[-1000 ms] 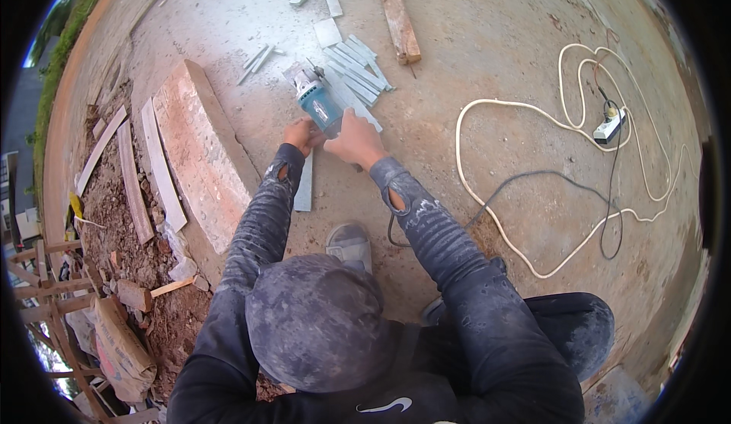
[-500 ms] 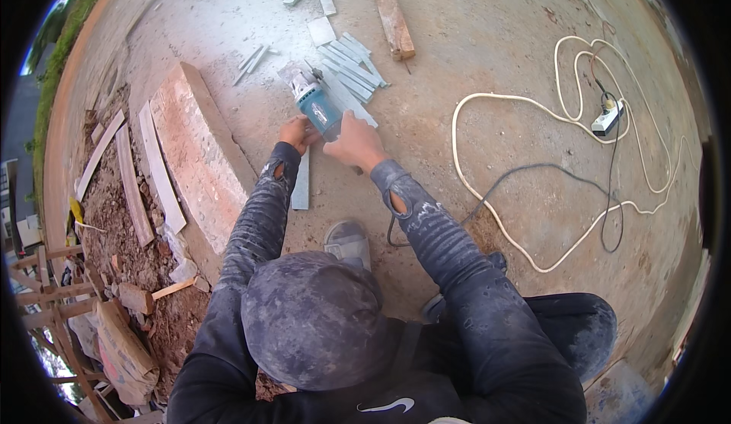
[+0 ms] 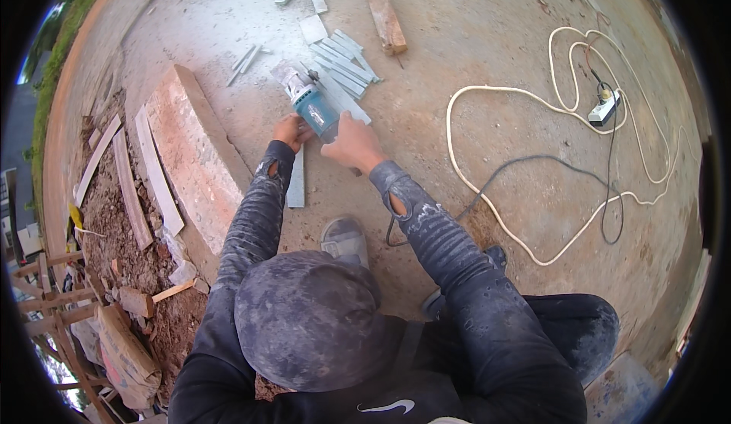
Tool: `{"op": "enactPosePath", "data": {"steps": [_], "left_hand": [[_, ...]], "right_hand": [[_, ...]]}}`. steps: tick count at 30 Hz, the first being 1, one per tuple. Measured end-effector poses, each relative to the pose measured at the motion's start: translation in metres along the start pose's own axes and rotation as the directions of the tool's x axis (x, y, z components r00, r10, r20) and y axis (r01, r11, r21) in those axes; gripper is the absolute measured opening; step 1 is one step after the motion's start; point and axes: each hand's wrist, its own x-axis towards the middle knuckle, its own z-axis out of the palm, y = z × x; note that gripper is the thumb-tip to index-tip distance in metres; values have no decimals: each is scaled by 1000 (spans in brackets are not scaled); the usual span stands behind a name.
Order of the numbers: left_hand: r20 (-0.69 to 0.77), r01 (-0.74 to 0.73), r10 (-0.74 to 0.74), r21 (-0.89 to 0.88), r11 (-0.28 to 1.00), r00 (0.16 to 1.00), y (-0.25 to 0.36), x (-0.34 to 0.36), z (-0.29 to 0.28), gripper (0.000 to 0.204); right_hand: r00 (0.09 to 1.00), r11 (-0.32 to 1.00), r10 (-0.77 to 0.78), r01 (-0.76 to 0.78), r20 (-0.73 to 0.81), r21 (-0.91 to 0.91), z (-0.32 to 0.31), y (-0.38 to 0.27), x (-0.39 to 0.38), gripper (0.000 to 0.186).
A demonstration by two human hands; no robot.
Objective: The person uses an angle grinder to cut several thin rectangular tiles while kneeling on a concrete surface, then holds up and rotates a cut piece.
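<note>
Arms [image 3: 255, 215] outstretched; left fingers [image 3: 295, 131] curled near curled right fingers [image 3: 347, 136].

I can read no words or numbers from here. I see a white, curved, tapering emblem [image 3: 386, 406] on the black cloth top [image 3: 442, 386], and pale lettering [image 3: 317, 110], too small for me to read, on the teal, cylindrical power tool [image 3: 311, 116].

Dusty ground [image 3: 415, 138], pale grey strips [image 3: 340, 68], wooden beam [image 3: 383, 13], cream cable [image 3: 449, 131], white power strip [image 3: 604, 109]

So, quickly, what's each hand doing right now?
Left hand: by the blue grinder; open or closed, cannot be told.
Right hand: closed, holding the blue grinder's rear.
</note>
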Motion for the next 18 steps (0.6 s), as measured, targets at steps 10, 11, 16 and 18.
{"op": "enactPosePath", "data": {"steps": [10,11,16,18], "left_hand": [[-23,-6,6,11,1000,1000,1,-4,2,12],[-24,-7,8,11,1000,1000,1,-2,0,12],[-19,-15,15,5,1000,1000,0,2,-2,15],[-20,-12,12,7,1000,1000,1,3,-4,16]], "right_hand": [[997,1000,27,-27,72,-1,-10,2,-12,71],[997,1000,26,-25,79,-3,-10,1,-13,71],[999,1000,1,0,44,-14,-6,6,-16,69],[1000,1000,-15,15,11,-2,-3,9,-18,61]]}}
